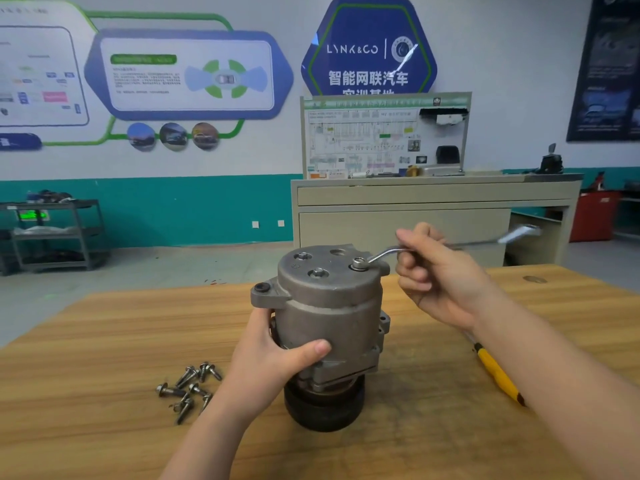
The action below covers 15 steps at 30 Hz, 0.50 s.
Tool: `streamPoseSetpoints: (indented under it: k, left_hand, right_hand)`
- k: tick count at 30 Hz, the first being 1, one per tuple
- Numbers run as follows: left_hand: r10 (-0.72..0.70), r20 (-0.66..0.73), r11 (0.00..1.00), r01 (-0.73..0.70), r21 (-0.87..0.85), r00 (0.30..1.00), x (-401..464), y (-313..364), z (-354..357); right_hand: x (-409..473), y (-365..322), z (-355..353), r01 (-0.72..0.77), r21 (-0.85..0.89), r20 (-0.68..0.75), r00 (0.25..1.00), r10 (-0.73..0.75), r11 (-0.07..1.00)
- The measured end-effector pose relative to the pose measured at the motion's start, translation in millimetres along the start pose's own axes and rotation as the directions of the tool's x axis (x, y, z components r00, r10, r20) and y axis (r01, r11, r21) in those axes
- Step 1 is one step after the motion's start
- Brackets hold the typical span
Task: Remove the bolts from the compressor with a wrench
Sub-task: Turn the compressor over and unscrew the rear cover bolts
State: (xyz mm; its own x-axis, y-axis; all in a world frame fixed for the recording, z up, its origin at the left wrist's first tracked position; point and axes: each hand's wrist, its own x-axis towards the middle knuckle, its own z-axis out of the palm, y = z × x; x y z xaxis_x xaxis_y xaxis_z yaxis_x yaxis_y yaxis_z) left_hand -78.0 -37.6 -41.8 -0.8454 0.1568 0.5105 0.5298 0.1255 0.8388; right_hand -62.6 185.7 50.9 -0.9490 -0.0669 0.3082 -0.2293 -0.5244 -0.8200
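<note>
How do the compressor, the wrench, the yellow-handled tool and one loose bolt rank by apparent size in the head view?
1. compressor
2. wrench, long but thin
3. yellow-handled tool, partly hidden by the right arm, so its place against the wrench is unsure
4. loose bolt

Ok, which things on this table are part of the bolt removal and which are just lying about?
In use:
compressor, steadied by the left hand
wrench, held by the right hand
bolts still on top
removed bolts

Lying about:
yellow-handled tool on the table
</note>
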Motion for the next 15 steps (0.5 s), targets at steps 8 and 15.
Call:
streamPoseSetpoints:
  k: [8,15]
  left_hand:
    - [0.014,0.023,1.000,-0.014,0.000,1.000,0,-2,-2]
    - [0.019,-0.011,1.000,-0.019,-0.002,1.000,-2,-2,1]
  right_hand:
    - [38,-31,3,-0.202,0.377,0.033,0.978,0.205,0.904]
    - [12,-9,5,0.232,-0.393,-0.121,0.946,-0.301,0.890]
